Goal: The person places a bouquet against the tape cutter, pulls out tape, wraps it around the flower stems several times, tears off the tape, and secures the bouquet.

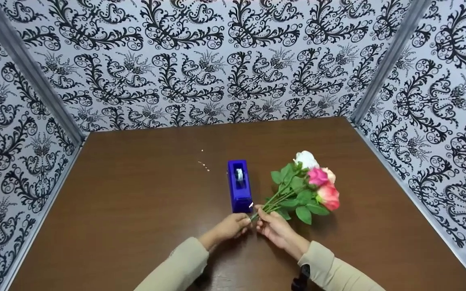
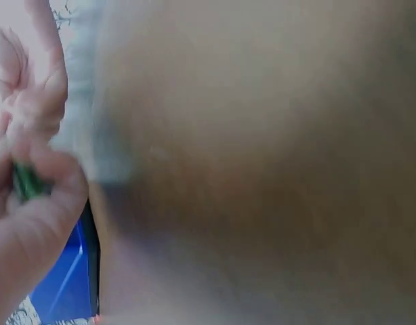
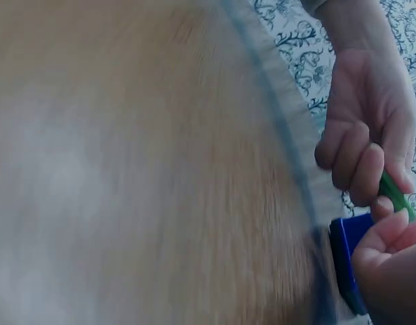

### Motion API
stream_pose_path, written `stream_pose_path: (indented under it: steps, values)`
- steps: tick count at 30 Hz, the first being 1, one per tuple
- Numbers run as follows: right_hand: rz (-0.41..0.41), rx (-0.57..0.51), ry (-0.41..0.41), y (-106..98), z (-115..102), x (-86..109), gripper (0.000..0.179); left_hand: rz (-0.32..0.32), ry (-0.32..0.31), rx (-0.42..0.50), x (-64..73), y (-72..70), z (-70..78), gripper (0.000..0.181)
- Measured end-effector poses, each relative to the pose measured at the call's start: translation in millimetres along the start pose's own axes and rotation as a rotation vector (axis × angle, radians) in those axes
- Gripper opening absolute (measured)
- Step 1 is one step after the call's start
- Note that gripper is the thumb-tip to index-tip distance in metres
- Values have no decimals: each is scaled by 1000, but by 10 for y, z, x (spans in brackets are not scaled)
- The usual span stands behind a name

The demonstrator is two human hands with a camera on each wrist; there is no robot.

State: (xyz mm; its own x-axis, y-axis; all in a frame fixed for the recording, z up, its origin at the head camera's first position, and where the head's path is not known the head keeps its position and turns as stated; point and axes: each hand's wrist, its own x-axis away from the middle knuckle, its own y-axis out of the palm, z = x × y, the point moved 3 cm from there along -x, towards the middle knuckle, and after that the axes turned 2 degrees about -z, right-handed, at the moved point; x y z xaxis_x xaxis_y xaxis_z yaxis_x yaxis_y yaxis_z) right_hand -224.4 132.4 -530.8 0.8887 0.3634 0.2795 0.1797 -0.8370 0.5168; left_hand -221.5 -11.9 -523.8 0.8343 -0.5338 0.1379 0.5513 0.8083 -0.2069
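Note:
A bunch of roses with green leaves leans to the right, its white, pink, peach and coral blooms away from the hands. My left hand pinches the lower ends of the stems. Just above that, my right hand grips the same stems between thumb and fingers. Up close in the right wrist view, a green stem runs from one hand to the other. A blue tape dispenser stands right beyond the left hand, a roll of tape in its slot.
The brown wooden table has patterned panels at its back and sides. Several tiny pale scraps lie left of the dispenser. A dark strap hangs by the right sleeve.

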Motion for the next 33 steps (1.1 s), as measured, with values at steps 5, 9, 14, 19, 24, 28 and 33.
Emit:
stream_pose_path:
  steps: [5, 9, 14, 19, 24, 28, 33]
  values:
    - [141, 81, -39, 48, 4, 19, 16, 200, 192, -398, 39, 88, 63, 14]
    - [210, 218, -46, 95, -40, -27, 27, 356, 249, -812, 61, 149, 103, 11]
    - [189, 261, -41, 134, -83, -66, 21, 441, 297, -1053, 69, 160, 69, 10]
    - [113, 225, -39, 106, -88, -86, 7, 202, 176, -678, 17, -3, 64, 14]
    - [4, 172, -1, 89, -129, -102, 9, 80, 111, -351, -32, -110, 53, 18]
    - [-26, 136, 37, 87, -139, -111, 10, 153, 208, -506, -6, -72, 38, 11]
    - [132, 138, -38, 83, -177, -108, 13, 262, 273, -734, 49, 12, 39, 9]
